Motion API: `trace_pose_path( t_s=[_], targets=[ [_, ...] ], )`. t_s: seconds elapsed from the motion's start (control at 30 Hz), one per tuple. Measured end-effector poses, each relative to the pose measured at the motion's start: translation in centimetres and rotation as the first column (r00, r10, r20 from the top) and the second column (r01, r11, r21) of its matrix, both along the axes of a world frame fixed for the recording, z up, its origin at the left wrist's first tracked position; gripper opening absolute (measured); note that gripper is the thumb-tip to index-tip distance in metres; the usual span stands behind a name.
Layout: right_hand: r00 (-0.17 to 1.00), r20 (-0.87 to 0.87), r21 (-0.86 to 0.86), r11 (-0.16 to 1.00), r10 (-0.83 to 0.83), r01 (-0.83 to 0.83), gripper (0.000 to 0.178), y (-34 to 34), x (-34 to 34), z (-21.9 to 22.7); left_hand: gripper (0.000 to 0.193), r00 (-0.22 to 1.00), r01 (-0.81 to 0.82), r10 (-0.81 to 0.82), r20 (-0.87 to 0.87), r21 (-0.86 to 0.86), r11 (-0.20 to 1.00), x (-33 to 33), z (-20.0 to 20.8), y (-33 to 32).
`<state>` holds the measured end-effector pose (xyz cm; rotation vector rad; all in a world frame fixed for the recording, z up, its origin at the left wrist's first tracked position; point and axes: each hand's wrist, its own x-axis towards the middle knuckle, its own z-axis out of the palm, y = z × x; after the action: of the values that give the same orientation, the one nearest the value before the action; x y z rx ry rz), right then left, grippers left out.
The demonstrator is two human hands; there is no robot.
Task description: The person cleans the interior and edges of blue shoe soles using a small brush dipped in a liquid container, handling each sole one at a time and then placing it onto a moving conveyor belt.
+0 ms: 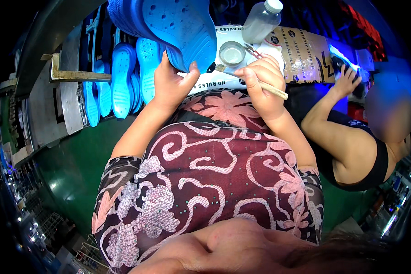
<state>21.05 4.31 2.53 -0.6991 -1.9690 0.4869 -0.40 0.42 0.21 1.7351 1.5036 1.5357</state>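
Note:
My left hand (176, 82) grips the lower edge of a blue foam shoe sole (182, 27), dotted with holes and ribbed near its lower end. The thumb presses on its near side, and the other fingers are partly hidden behind it. Between the fingers of my right hand (264, 84) is a slim brush (274, 90) with a pale wooden handle. Its bristle end points left, close to the sole's lower right edge; contact is hard to tell. Just beyond the brush stands a small round glass dish (232, 54). A red-handled tool (255, 52) lies beside it.
A clear bottle with a white cap (262, 20) stands behind the dish. Printed brown cardboard (306, 55) covers the surface to the right. Several blue soles (122, 82) stand along the left, near a wooden bar (80, 75). A co-worker's hand (348, 81) touches a dark item at right.

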Motion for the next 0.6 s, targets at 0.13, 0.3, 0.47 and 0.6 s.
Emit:
trace_pose_path(
  t_s=[0.13,0.3,0.47,0.6],
  targets=[
    [0.999,-0.034,-0.016,1.0,0.005,-0.005,0.017,0.4,-0.3,-0.35,0.045,0.999,-0.004,0.005,-0.035,0.046,0.999,0.29,-0.02,0.22],
    [0.998,0.057,0.035,0.999,0.023,-0.025,0.013,0.74,-0.79,-0.25,0.043,1.0,-0.013,0.013,-0.011,-0.037,0.999,0.33,0.32,0.06],
    [0.998,0.045,0.066,0.997,-0.046,0.043,0.012,0.56,-0.3,-0.22,0.042,0.999,-0.029,0.029,-0.034,-0.002,1.0,0.24,0.28,0.02],
    [0.998,0.051,0.071,0.997,0.03,-0.034,0.012,0.32,-0.62,0.29,0.041,0.999,-0.036,0.036,-0.02,0.0,0.999,0.52,0.1,0.09]
  ],
)
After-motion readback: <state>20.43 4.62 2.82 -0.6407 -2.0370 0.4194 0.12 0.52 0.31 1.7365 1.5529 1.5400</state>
